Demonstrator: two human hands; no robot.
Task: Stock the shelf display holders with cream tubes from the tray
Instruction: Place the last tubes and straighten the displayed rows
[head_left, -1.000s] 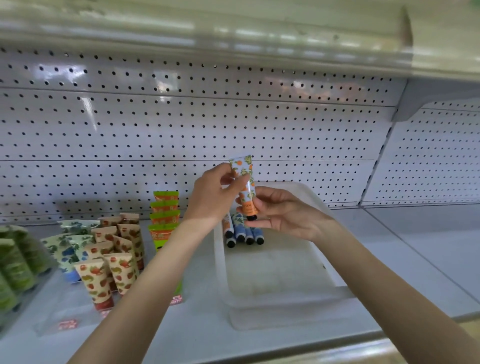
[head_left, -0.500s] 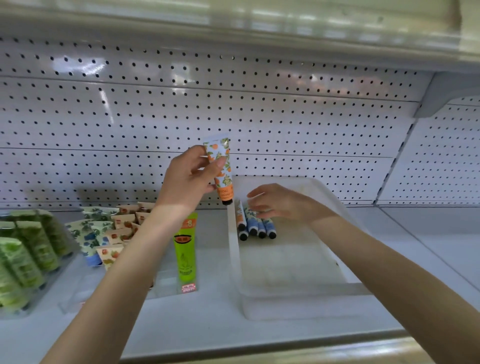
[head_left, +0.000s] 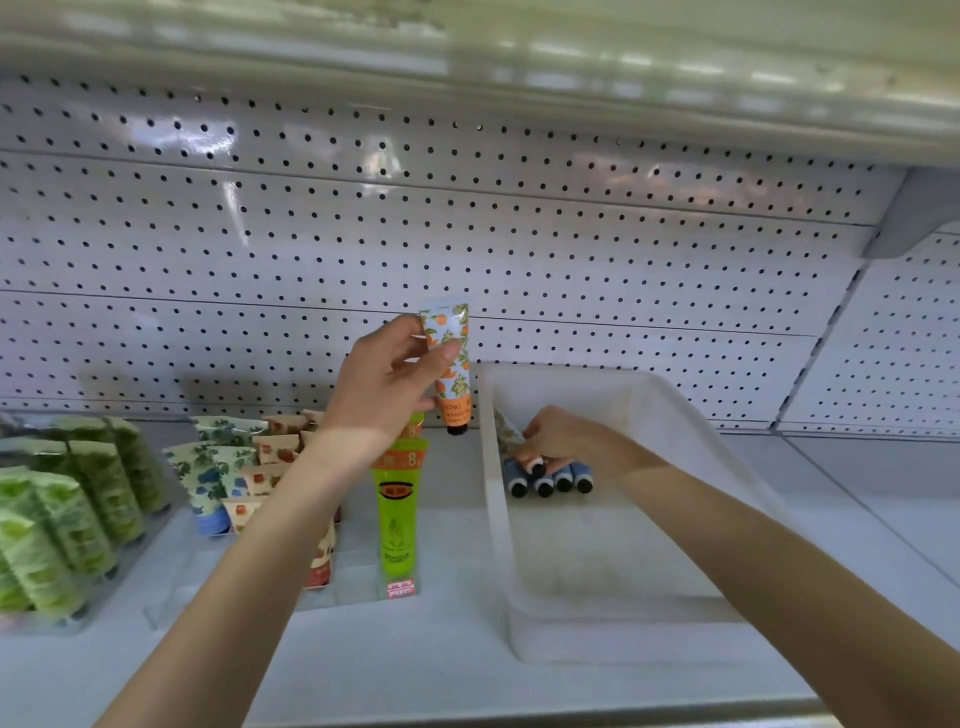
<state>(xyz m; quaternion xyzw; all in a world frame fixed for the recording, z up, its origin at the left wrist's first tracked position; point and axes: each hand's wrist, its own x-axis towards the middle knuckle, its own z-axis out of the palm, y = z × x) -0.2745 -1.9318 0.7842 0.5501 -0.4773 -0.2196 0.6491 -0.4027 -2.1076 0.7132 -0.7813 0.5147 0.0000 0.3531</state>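
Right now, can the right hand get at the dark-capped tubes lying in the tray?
Probably yes: the right hand is inside the open tray, fingers over the dark-capped tubes, nothing between them. The left hand holds an orange-print tube well clear.

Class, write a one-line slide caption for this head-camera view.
Left hand holds an orange-print cream tube above the shelf; right hand reaches the tubes in the white tray.
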